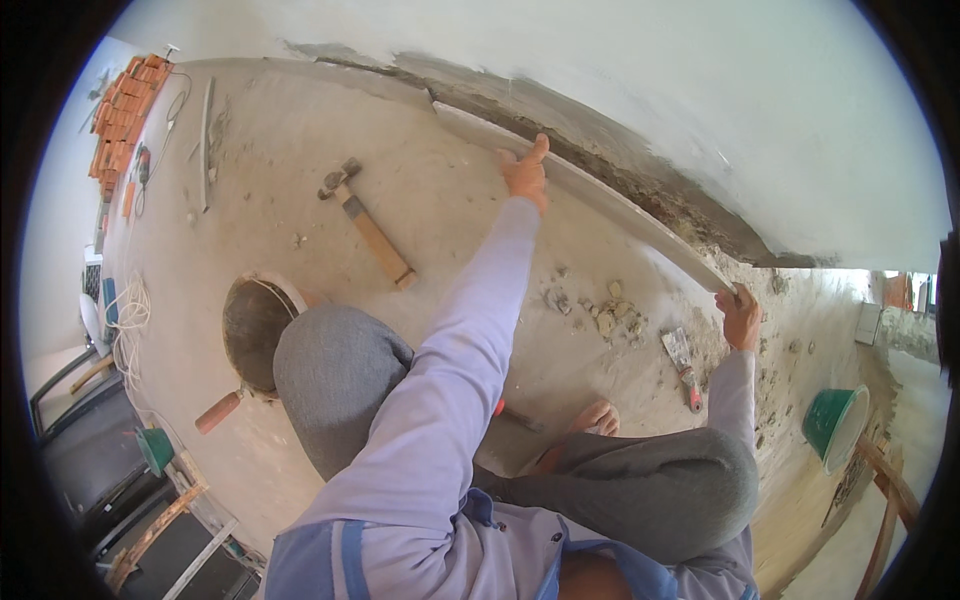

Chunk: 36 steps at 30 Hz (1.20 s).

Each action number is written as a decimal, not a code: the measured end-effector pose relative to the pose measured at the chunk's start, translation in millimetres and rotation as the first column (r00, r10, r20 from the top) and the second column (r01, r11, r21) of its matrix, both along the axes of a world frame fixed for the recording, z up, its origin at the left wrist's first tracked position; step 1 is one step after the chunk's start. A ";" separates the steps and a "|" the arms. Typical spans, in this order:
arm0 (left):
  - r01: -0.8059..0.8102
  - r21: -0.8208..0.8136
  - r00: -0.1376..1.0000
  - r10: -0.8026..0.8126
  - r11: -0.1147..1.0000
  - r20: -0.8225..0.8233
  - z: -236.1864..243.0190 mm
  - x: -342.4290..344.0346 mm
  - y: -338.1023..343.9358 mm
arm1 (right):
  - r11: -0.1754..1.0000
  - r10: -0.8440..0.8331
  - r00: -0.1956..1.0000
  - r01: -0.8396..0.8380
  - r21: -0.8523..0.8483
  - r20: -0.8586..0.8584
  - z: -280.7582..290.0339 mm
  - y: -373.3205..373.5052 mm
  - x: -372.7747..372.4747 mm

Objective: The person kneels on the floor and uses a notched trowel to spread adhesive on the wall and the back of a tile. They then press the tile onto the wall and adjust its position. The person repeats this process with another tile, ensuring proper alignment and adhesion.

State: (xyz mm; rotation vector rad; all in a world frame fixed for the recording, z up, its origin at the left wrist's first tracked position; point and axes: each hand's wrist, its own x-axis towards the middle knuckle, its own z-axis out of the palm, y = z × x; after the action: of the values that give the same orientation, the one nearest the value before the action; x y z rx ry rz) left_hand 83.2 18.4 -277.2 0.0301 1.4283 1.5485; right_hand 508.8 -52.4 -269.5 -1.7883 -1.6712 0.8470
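— Skirting strip (590, 195), long and pale grey: where does it lie?

— Along the foot of the white wall (700, 110), on the concrete floor (300, 190), set against the rough, broken band at the wall's base. Its long axis runs from upper left to lower right in the view, following the wall line, one end near the middle top, the other by the right hand.

— And the hands?

— Left hand (525, 172) is pressed on the strip near its upper-left part, palm down, fingers flat and together, one finger pointing up toward the wall. Right hand (740, 315) has its fingers curled around the strip's lower-right end.

— What else is close by?

— A trowel with a red handle (682, 362) lies on the floor just left of the right hand, beside a small heap of rubble (605, 315). A hammer (368, 222) with a long wooden handle lies well to the left of the strip. A round mixing pan (252, 330) sits by the person's left knee, and a green bucket (835, 425) stands off to the right. Red bricks (125, 110) are stacked far left
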 end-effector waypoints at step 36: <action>0.081 -0.076 0.864 -0.108 0.994 -0.492 -42.4 -48.6 33.5 | 0.999 -0.041 0.999 0.042 0.034 -0.031 -40.9 32.6 -14.4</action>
State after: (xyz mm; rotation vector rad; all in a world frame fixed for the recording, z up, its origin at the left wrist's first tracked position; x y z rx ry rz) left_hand 34.6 51.9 -319.6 0.4943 1.8362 1.4799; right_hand 494.5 -19.8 -310.3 -1.7720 -1.6146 0.8186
